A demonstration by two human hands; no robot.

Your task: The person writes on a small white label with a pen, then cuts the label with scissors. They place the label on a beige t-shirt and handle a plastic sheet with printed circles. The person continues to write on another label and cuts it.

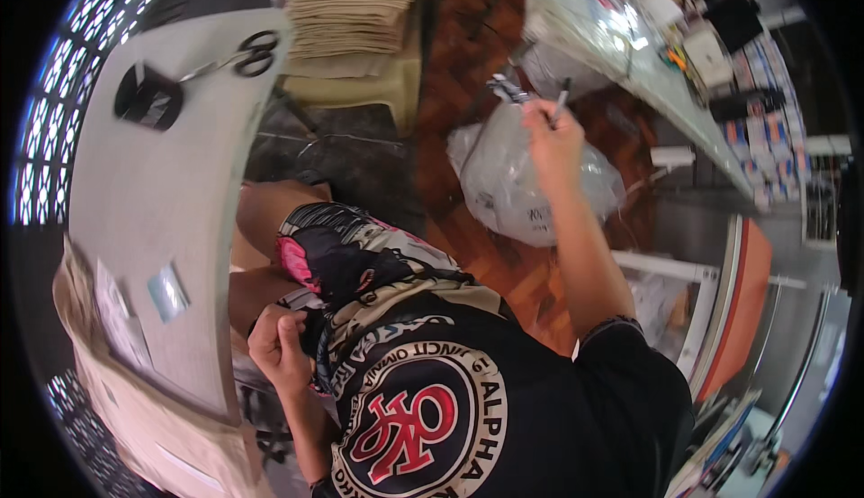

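My right hand (553, 143) is raised above a tied-up clear plastic bag (531, 183) on the floor. Its fingers are closed around a slim dark pen-like stick (562, 93). A crumpled black-and-white piece (510, 89) shows at the same fingertips; its kind is too blurred to make out. My left hand (279, 349) hangs by the near edge of the white table (180, 201), its fingers curled in and nothing seen in them. On that table lie black-handled scissors (255, 54), a dark round container (148, 98) and a small pale blue packet (167, 292).
A stack of beige folded cloth (353, 17) sits on a yellow stool (360, 98) ahead. At the far right stands a plastic-covered table (612, 48) with assorted items. Beige fabric (135, 399) drapes along the left table's lower side. An orange-edged panel (733, 309) stands at right.
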